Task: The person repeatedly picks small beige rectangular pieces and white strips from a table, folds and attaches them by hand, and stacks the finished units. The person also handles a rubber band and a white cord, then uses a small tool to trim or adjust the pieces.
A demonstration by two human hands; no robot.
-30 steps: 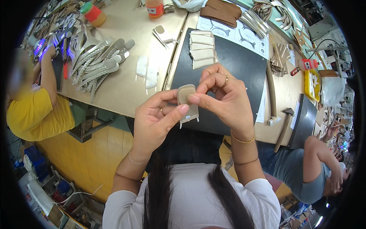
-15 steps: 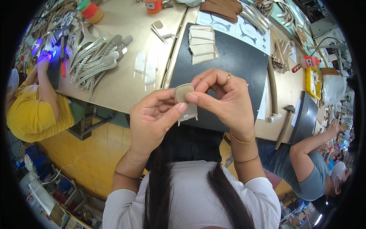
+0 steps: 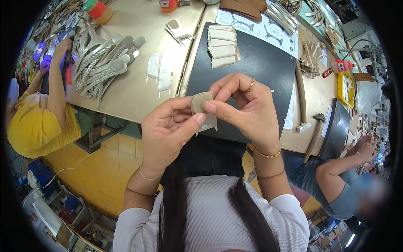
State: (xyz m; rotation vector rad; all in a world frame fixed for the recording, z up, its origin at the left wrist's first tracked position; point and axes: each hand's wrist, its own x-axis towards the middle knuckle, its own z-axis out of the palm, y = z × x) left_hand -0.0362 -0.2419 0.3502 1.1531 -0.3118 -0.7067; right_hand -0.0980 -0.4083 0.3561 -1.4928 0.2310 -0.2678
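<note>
Both my hands hold one small beige leather piece (image 3: 203, 103) above the front edge of the black mat. It has a rounded top, a folded lower flap and thin prongs at its bottom corners. My left hand (image 3: 167, 128) pinches its left side between thumb and fingers. My right hand (image 3: 245, 107) presses thumb and fingers on its upper right edge. Beyond them a fanned stack of beige leather pieces (image 3: 222, 47) lies on the black mat (image 3: 260, 63). To the left, pale pronged pieces (image 3: 166, 75) and a similar folded piece (image 3: 177, 30) rest on the table.
Braided straps (image 3: 103, 71) lie in a heap at the left. At the right are a hammer (image 3: 315, 136), a yellow tray (image 3: 346, 90) and a red-and-white bottle (image 3: 341, 66). A co-worker in yellow (image 3: 37, 122) sits left, another in grey-blue (image 3: 336, 185) right.
My hands and the leather piece stay almost in place. The left co-worker's arm has reached farther up the table, and the right co-worker's head and hands have shifted.
</note>
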